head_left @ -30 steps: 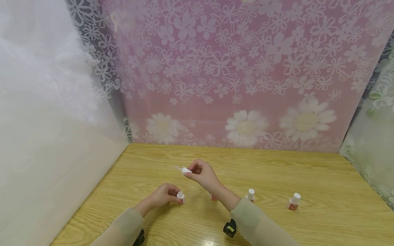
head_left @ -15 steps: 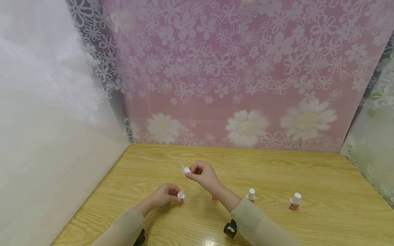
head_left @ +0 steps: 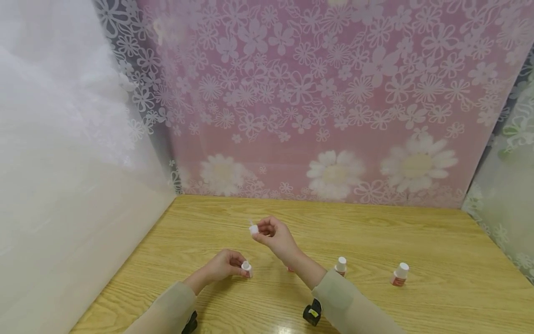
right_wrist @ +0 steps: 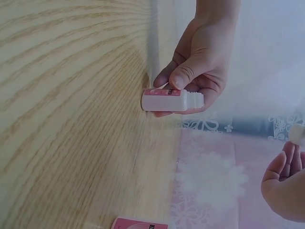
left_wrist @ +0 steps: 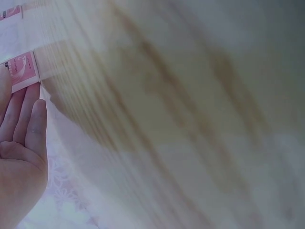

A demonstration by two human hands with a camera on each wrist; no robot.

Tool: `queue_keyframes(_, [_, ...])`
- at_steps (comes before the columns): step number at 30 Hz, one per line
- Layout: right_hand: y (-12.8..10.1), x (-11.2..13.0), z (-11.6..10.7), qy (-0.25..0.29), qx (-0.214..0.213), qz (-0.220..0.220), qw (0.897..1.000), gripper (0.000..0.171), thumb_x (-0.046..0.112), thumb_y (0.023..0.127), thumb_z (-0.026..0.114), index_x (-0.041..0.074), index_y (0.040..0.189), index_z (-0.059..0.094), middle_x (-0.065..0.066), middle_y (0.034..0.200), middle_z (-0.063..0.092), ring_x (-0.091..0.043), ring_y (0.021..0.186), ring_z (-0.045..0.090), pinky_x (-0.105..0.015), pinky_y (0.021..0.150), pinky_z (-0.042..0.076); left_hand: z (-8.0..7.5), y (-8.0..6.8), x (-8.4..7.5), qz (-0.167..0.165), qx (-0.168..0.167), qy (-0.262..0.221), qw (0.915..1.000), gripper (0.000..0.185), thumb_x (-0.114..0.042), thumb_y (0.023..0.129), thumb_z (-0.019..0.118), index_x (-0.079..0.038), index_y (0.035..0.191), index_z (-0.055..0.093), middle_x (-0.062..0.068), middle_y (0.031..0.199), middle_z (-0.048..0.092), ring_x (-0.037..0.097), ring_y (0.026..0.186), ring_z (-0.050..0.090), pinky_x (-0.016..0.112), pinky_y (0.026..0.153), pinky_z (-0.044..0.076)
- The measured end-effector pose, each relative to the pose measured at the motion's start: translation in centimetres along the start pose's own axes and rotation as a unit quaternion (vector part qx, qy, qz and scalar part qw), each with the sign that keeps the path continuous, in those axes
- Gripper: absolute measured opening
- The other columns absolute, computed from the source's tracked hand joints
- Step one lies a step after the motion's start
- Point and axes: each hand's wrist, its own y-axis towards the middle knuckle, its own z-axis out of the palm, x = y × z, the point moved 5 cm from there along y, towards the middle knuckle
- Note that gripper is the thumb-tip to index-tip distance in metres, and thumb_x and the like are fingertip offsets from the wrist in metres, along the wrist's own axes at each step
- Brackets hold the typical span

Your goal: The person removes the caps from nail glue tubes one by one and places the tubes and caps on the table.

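Note:
My left hand [head_left: 221,265] grips a small white bottle [head_left: 248,269] with a pink label, upright on the table. In the right wrist view this bottle [right_wrist: 164,101] shows a bare threaded neck, with thumb and fingers around its label. My right hand [head_left: 278,239] pinches a white brush cap [head_left: 253,230] above and beyond the bottle. The cap's thin stem [head_left: 251,221] points up, away from the bottle. The left wrist view shows the left hand [left_wrist: 21,157] against the bottle's pink label [left_wrist: 25,70].
Two capped bottles of the same sort, one nearer [head_left: 340,265] and one farther right [head_left: 399,274], stand on the wooden table [head_left: 375,232]. Another pink label [head_left: 290,269] peeks out behind the right wrist. A flowered pink curtain [head_left: 292,139] closes off the back.
My right hand has turned the brush cap, so its stem has swung from pointing left to pointing up. The left hand and its bottle have stayed in place.

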Motion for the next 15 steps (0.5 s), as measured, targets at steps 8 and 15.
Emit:
queue_keyframes(8, [-0.3, -0.3, 1.0, -0.047, 0.028, -0.013, 0.998, 0.030, 0.011, 0.080, 0.066, -0.001, 0.108, 0.059, -0.006, 0.090, 0.061, -0.017, 0.080, 0.054, -0.029, 0.069, 0.047, -0.2, 0.1, 0.3, -0.001, -0.003, 0.013, 0.9999, 0.013, 0.002, 0.080, 0.061, 0.008, 0.092, 0.060, 0.019, 0.086, 0.064, 0.027, 0.081, 0.062, 0.034, 0.071, 0.049])
queue_keyframes(15, [-1.3, 0.9, 1.6, -0.024, 0.044, 0.010, 0.999, 0.023, 0.005, 0.080, 0.065, -0.005, 0.100, 0.059, -0.007, 0.088, 0.061, -0.017, 0.079, 0.054, -0.028, 0.069, 0.047, -0.8, 0.0, 0.3, 0.007, 0.001, 0.019, 0.9998, 0.013, 0.002, 0.081, 0.060, 0.008, 0.092, 0.059, 0.020, 0.086, 0.064, 0.029, 0.082, 0.062, 0.036, 0.072, 0.049])
